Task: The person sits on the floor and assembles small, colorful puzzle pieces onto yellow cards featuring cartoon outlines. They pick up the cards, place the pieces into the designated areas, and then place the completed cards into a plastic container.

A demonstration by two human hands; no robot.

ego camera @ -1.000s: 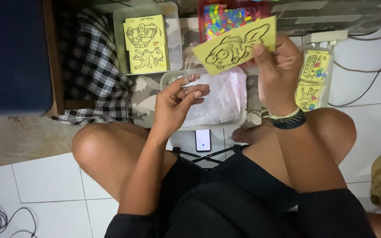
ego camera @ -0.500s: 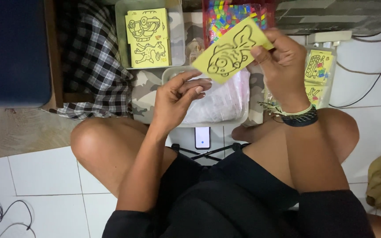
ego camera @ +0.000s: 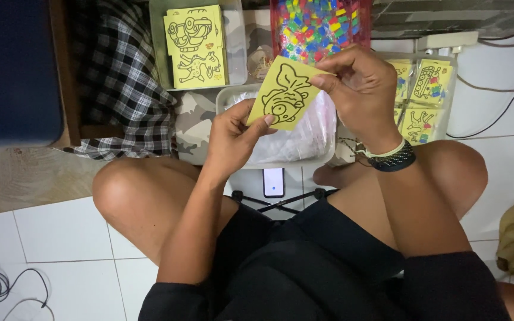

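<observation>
yellow card (ego camera: 282, 95) lower now, left hand (ego camera: 233, 139) joined

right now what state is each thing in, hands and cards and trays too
yellow fish card: held up, pinched at two corners
left hand: gripping the card's lower corner
right hand: gripping the card's upper right corner
card stack: lying flat in a clear tray
phone: on the floor, screen lit

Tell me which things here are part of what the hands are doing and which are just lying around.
In use: yellow fish card, left hand, right hand.
Lying about: stack of yellow cards, phone, checked cloth, cables.
</observation>
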